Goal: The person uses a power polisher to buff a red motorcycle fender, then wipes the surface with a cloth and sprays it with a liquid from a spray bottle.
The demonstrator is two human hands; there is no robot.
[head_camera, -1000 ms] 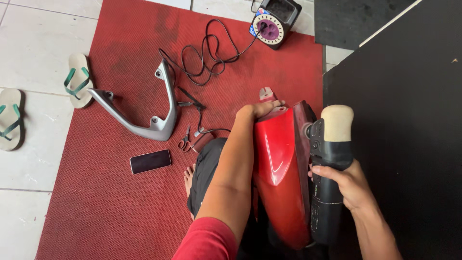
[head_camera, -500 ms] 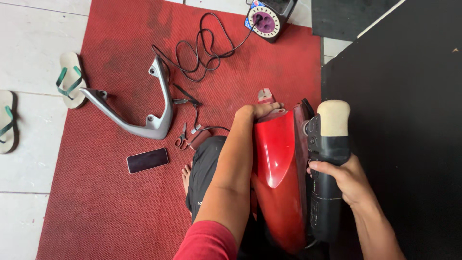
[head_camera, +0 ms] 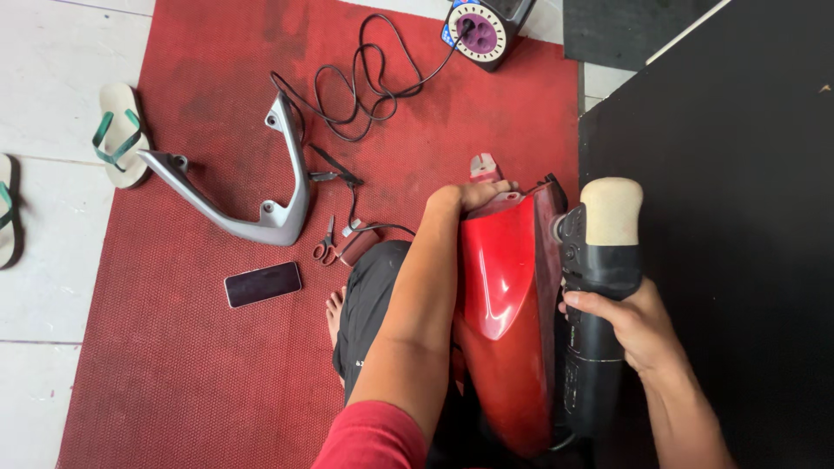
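Left hand (head_camera: 469, 195) clamped on red panel (head_camera: 499, 295) top edge; right hand (head_camera: 630, 321) clamped on polisher (head_camera: 595, 287). Advice: brace panel firm, pad (head_camera: 611, 210) flat, off panel's edges.

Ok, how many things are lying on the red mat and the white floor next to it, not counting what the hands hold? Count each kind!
Flip-flops: 2
Grey metal bracket: 1
Phone: 1
Scissors: 1
Cable reel with black cord: 1
Total: 6
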